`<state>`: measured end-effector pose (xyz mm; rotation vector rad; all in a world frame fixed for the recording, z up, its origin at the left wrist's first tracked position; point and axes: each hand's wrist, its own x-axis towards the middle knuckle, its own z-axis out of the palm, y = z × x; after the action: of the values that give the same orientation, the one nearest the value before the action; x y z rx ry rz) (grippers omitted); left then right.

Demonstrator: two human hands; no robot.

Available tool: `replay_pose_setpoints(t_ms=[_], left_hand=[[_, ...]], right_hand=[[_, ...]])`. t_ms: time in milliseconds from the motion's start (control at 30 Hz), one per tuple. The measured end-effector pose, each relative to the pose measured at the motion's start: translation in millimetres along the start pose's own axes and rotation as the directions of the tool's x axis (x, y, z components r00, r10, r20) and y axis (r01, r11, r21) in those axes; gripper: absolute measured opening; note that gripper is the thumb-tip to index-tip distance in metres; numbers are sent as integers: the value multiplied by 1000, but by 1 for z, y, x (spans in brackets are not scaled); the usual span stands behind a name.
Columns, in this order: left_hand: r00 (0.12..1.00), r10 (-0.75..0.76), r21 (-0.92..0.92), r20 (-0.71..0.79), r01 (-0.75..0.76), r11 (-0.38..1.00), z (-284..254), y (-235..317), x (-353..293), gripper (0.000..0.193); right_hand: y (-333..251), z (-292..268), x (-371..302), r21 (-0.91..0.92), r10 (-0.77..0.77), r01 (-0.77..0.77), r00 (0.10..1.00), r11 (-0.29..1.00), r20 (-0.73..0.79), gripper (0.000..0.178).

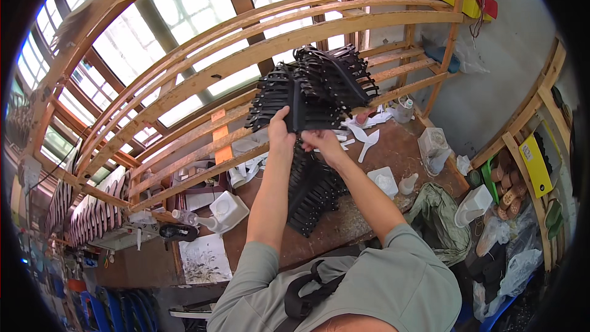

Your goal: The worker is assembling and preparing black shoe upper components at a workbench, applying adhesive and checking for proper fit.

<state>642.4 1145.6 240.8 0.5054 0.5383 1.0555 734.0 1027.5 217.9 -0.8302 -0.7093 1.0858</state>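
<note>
Cluttered workbench [393, 147], hands [279, 130] on black straps [307, 89]

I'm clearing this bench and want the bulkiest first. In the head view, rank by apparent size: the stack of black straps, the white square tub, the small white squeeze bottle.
1. Stack of black straps, held by both hands.
2. White square tub.
3. Small white squeeze bottle.

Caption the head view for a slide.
Both hands, left hand and right hand, grip stacked black sandal straps above a cluttered workbench.
</note>
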Motion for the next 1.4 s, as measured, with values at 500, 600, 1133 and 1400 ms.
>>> replay_pose_setpoints(t_ms=[500,600,1133,1400], left_hand=[[975,214,128,-62,-205,970,-35,2,-60,37],[967,229,165,-108,-210,964,-31,6,-67,41],[1000,12,160,-6,-11,987,-58,46,-53,19],[998,59,54,32,-61,997,-174,137,-235,39]], right_hand=[[-74,-126,50,-910,-389,381,823,-164,414,44],[-97,-90,44,-931,-291,363,887,-38,358,36],[-16,75,-30,-603,-477,796,546,41,689,28],[74,-24,-122,-300,595,-514,715,803,368,25]])
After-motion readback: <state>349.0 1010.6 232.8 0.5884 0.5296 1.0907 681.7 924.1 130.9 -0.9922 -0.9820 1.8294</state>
